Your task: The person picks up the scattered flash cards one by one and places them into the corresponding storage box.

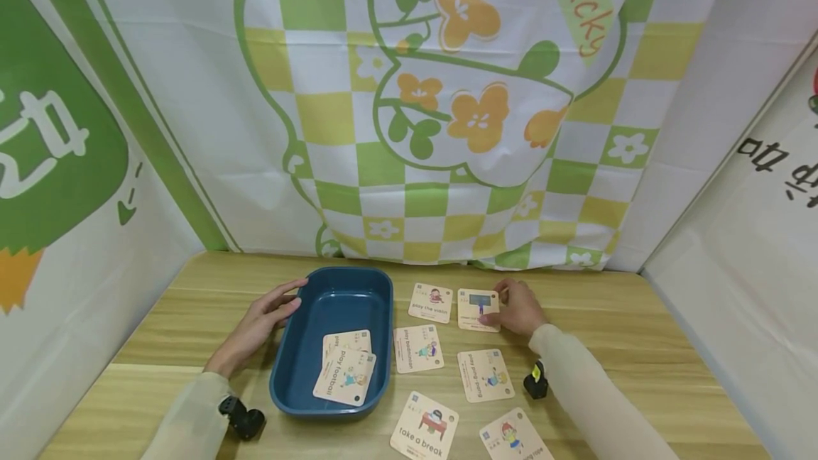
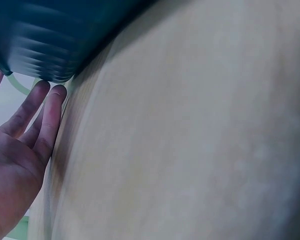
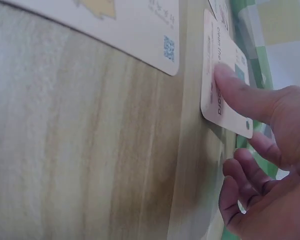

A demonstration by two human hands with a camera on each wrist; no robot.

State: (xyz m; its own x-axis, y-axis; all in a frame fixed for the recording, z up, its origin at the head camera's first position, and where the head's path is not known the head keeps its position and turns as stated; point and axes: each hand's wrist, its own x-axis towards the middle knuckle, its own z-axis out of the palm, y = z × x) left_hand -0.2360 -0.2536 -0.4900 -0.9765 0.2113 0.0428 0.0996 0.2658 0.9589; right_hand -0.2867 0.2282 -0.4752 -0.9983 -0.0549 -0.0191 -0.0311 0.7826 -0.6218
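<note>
My right hand [image 1: 522,311] pinches the far right card [image 1: 471,309], which shows a green-blue board and a small figure. In the right wrist view the thumb [image 3: 240,92] presses on the card's face, the index finger is at its edge, and a shadow shows beneath. My left hand [image 1: 255,326] rests straight fingers along the left side of a dark blue tray [image 1: 332,312]; the left wrist view shows its fingertips [image 2: 58,91] at the tray's ribbed wall. Inside the tray, a "play football" card [image 1: 345,377] overlaps another card [image 1: 348,340].
Right of the tray lie a violin card [image 1: 430,303], a badminton card [image 1: 419,349], a ping-pong card [image 1: 486,375], a "take a break" card [image 1: 424,426] and a rope card [image 1: 514,437]. A patterned cloth [image 1: 447,226] hangs behind the wooden table [image 1: 629,332].
</note>
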